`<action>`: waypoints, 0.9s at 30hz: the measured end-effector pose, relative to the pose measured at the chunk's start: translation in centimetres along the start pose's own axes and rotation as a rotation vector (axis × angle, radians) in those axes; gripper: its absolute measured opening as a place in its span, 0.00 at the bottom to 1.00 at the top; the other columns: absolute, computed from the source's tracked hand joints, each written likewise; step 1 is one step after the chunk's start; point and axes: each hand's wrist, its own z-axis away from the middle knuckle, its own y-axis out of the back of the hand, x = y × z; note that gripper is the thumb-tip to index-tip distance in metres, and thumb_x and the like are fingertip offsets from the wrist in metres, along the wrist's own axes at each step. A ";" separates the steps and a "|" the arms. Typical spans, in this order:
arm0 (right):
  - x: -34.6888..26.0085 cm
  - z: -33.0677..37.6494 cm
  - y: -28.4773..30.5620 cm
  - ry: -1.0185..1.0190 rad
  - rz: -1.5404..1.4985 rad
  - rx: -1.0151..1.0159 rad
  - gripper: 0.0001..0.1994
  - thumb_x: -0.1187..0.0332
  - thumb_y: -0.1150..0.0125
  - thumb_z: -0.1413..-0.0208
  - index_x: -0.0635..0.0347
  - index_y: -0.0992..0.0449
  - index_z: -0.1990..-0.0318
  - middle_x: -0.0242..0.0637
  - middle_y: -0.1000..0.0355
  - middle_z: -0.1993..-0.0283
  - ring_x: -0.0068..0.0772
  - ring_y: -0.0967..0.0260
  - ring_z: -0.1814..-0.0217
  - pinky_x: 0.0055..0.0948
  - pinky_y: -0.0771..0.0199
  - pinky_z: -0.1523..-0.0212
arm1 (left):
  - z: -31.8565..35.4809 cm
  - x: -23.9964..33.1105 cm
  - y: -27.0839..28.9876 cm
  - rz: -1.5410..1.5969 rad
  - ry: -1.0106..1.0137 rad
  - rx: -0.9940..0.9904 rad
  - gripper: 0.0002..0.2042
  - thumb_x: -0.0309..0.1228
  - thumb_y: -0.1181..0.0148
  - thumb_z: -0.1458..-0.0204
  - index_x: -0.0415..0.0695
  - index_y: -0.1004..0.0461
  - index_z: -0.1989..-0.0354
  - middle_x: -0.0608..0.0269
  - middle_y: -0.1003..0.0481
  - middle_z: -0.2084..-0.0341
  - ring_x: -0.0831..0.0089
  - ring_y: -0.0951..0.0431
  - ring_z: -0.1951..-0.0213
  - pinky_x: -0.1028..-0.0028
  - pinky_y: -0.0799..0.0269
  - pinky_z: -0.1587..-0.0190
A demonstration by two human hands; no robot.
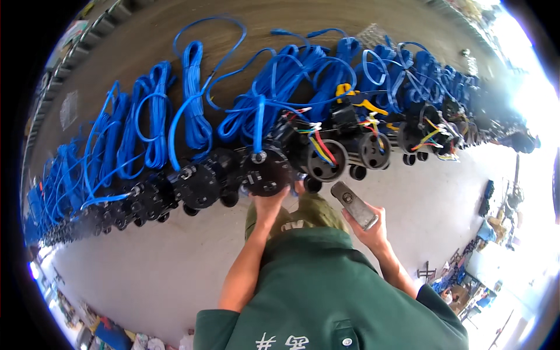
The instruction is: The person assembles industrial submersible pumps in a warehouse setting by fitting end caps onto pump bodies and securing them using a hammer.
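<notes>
My left hand [270, 204] grips the lower edge of a black round housing [267, 174] at the front of the bench, its fingers partly hidden behind it. A flat blue cable [259, 125] rises from the top of this housing. In my right hand [373, 226] is an oblong silver-grey handheld device [354, 205] with a dark round patch near its far end; its exact kind is unclear. Just beyond it, an open black housing [326, 160] shows red, yellow, blue and white wires. Another open housing [374, 151] with loose wires sits to its right.
A long brown workbench [134, 41] carries a row of black housings [198, 185] along its near edge, with bundled blue cables [195, 99] behind. A yellow-handled tool [371, 107], perhaps pliers, lies among them. Grey floor [146, 256] lies on my side.
</notes>
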 end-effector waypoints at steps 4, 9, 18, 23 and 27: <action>0.2 -1.4 3.6 0.111 0.034 0.368 0.08 0.74 0.30 0.52 0.66 0.22 0.65 0.45 0.25 0.75 0.40 0.27 0.76 0.33 0.27 0.69 | 2.1 9.3 4.6 -0.106 0.404 -0.380 0.14 0.36 0.26 0.47 0.36 0.21 0.66 0.59 0.24 0.86 0.66 0.20 0.78 0.67 0.21 0.64; 1.6 -4.7 6.6 0.228 0.191 0.547 0.19 0.67 0.22 0.53 0.64 0.21 0.55 0.47 0.21 0.65 0.52 0.22 0.65 0.40 0.22 0.62 | 4.2 26.7 6.7 -0.118 -0.052 -0.560 0.13 0.36 0.33 0.38 0.35 0.19 0.62 0.66 0.21 0.77 0.85 0.26 0.74 0.78 0.31 0.70; 3.9 -7.6 8.6 0.434 0.224 0.534 0.22 0.72 0.23 0.55 0.62 0.22 0.50 0.45 0.28 0.49 0.54 0.32 0.46 0.44 0.27 0.46 | -13.8 33.4 -2.0 -1.228 -0.017 -0.348 0.18 0.35 0.38 0.48 0.41 0.15 0.52 0.45 0.21 0.45 0.53 0.19 0.42 0.59 0.22 0.44; 3.0 -6.7 9.9 0.518 0.205 0.490 0.24 0.66 0.24 0.52 0.62 0.24 0.47 0.46 0.29 0.46 0.54 0.34 0.43 0.47 0.31 0.41 | -18.8 29.3 -0.7 -0.982 0.401 -0.569 0.15 0.27 0.44 0.46 0.32 0.17 0.55 0.36 0.17 0.60 0.46 0.14 0.64 0.50 0.18 0.59; -0.2 -6.5 12.5 0.700 0.084 0.389 0.23 0.67 0.25 0.50 0.63 0.24 0.47 0.46 0.29 0.45 0.54 0.34 0.43 0.45 0.30 0.43 | -18.2 30.3 -0.5 -1.022 0.335 -0.469 0.14 0.24 0.48 0.44 0.30 0.20 0.56 0.39 0.17 0.61 0.44 0.14 0.65 0.49 0.17 0.63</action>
